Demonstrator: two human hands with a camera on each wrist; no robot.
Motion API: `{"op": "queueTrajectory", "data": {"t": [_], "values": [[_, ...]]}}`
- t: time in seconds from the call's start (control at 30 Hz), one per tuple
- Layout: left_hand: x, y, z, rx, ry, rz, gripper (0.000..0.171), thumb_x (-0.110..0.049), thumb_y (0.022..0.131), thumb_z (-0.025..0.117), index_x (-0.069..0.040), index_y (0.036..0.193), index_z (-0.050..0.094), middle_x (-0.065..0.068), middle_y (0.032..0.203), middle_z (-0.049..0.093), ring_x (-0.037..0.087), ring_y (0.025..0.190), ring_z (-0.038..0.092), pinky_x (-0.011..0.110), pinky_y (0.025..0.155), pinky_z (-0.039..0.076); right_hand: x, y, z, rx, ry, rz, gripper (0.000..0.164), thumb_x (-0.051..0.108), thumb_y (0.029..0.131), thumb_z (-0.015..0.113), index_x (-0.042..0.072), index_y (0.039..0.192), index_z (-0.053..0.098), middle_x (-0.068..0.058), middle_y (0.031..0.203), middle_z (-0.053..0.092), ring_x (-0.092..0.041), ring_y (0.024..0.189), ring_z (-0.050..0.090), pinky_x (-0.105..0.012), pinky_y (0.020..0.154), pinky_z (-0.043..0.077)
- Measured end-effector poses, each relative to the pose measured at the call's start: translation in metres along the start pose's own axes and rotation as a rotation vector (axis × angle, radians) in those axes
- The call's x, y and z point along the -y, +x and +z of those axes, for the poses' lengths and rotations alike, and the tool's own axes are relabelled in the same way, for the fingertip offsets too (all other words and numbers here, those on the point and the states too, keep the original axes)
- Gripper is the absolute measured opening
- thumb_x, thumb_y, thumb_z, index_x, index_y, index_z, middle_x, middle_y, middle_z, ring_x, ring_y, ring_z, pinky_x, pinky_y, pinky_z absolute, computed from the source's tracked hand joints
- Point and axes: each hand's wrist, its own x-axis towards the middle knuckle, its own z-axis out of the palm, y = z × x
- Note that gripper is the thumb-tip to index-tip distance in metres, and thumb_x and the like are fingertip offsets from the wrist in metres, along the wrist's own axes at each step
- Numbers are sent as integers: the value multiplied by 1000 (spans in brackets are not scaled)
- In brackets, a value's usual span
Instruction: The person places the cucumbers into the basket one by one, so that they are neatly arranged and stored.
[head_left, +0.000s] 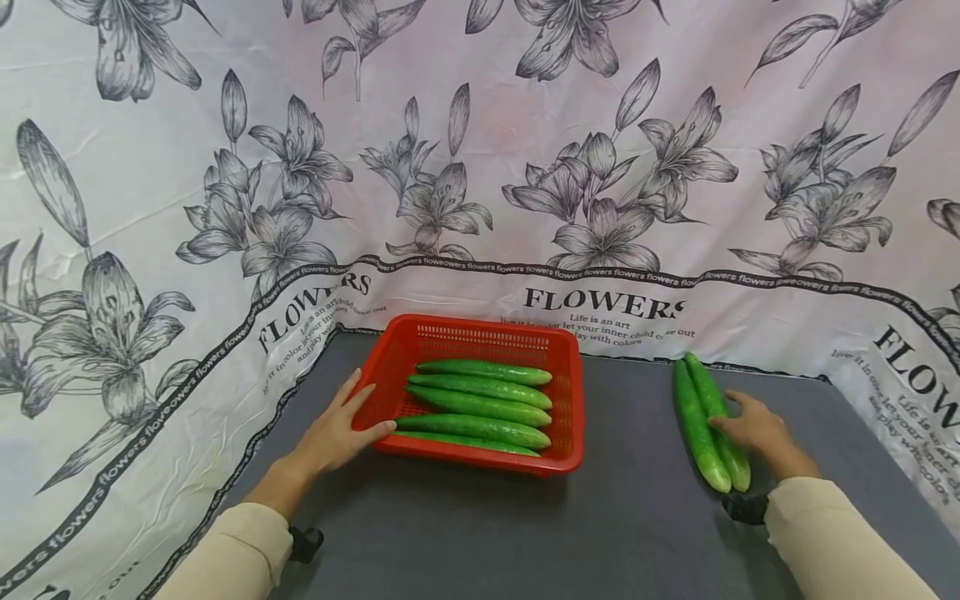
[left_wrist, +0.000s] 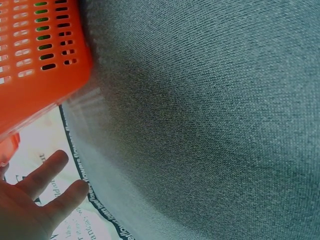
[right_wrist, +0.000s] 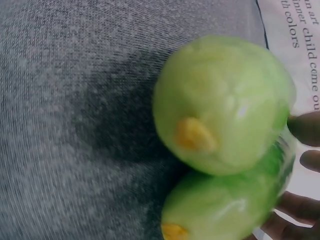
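Note:
A red plastic basket [head_left: 483,327] with slotted walls holds several green cucumbers [head_left: 480,387] lying side by side. My left hand [head_left: 333,429] is at the basket's left front corner, its fingers spread along the left side and the thumb reaching to the front rim. In the left wrist view its fingers [left_wrist: 67,197] are extended below the basket wall [left_wrist: 45,85]. To the right, two more cucumbers [head_left: 697,425] lie together on the grey cloth. My right hand [head_left: 757,429] is over the right one of this pair, thumb across its top; the right wrist view shows their pale blunt ends [right_wrist: 225,100] close up.
The grey cloth surface [head_left: 622,517] runs between the basket and the pair of cucumbers. A white curtain [head_left: 480,167] printed with flowers and lettering stands behind and along both sides, its hem meeting the far edge of the surface.

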Motion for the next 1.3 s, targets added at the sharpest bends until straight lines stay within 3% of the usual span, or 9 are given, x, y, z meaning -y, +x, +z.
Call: {"op": "queueTrajectory", "data": {"t": [0.5, 0.6, 0.77, 1.0, 1.3], "values": [[-2, 1, 2, 0, 3, 8, 85, -62, 85, 60, -9, 149, 39, 6, 159, 12, 39, 127, 38, 60, 96, 36, -2, -4, -1, -58, -39, 4, 68, 22, 89, 64, -16, 137, 35, -43, 125, 42, -66, 109, 34, -65, 86, 38], [-2, 0, 1, 2, 3, 8, 85, -62, 85, 60, -9, 149, 38, 6, 160, 11, 39, 128, 37, 60, 97, 35, -3, -7, -4, -89, -47, -9, 67, 21, 87, 65, -16, 135, 37, -40, 123, 47, -64, 108, 36, -67, 88, 35], [0, 0, 1, 3, 8, 6, 85, -63, 85, 59, -10, 149, 38, 5, 160, 10, 39, 129, 36, 61, 96, 35, 0, -14, -12, -119, -54, -44, 66, 19, 87, 66, -17, 135, 37, -39, 123, 48, -63, 108, 37, -69, 91, 29], [1, -1, -1, 7, 15, 10, 85, -62, 86, 58, -10, 149, 37, 6, 160, 10, 40, 129, 36, 62, 96, 34, 7, -25, -23, -134, -49, -70, 67, 19, 88, 66, -14, 138, 35, -38, 127, 45, -62, 107, 39, -69, 86, 33], [-1, -1, 0, 20, 13, 16, 85, -62, 87, 58, -9, 150, 36, 8, 160, 9, 41, 128, 37, 62, 95, 35, 16, -37, -37, -177, -67, -142, 66, 19, 87, 66, -10, 139, 38, -35, 128, 47, -65, 110, 34, -73, 88, 26]]}}
